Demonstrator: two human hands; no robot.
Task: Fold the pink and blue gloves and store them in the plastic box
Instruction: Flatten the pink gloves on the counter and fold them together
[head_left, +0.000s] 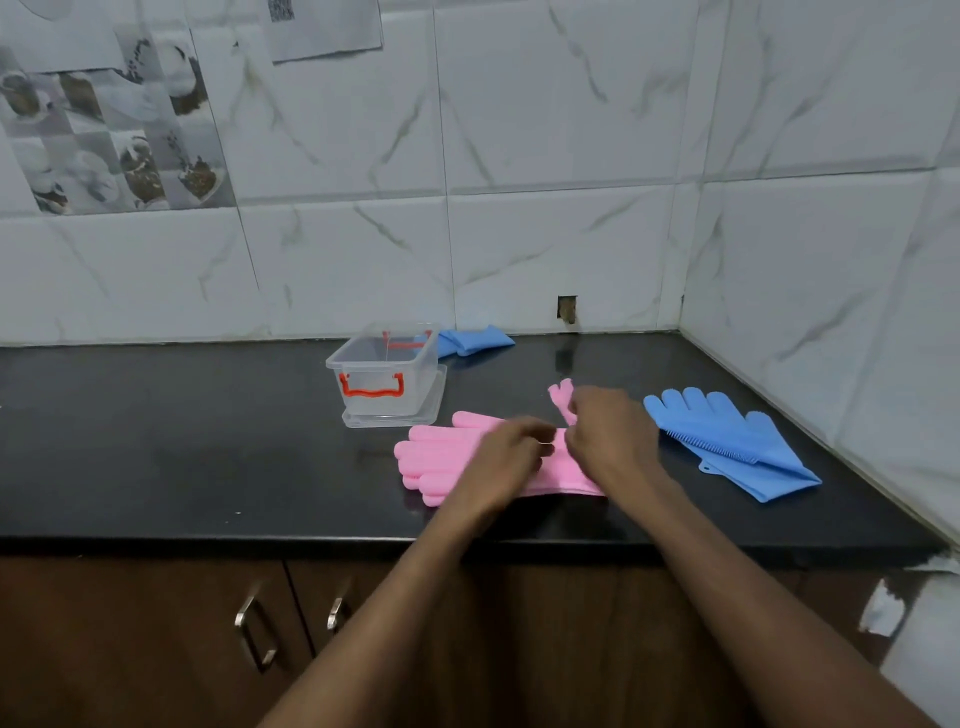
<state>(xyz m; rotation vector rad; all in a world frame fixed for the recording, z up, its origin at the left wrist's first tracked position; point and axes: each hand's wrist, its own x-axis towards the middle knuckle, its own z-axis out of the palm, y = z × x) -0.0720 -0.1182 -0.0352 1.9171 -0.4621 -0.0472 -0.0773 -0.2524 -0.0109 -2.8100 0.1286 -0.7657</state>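
A pink glove (441, 457) lies flat on the black counter (182, 441), fingers pointing left. My left hand (511, 457) presses on its middle. My right hand (608, 431) pinches pink glove material, and the fingers of a second pink glove (561, 395) stick up behind it. A blue glove (727, 441) lies to the right, its cuff partly folded over. A clear plastic box (384, 376) with red handles stands open on its lid at the back. Behind the box lies a folded blue glove (475, 340).
White marble-look tiled walls meet in a corner at the back right. The counter's front edge runs just below the pink glove. Brown cabinet doors with metal handles (254, 629) are underneath.
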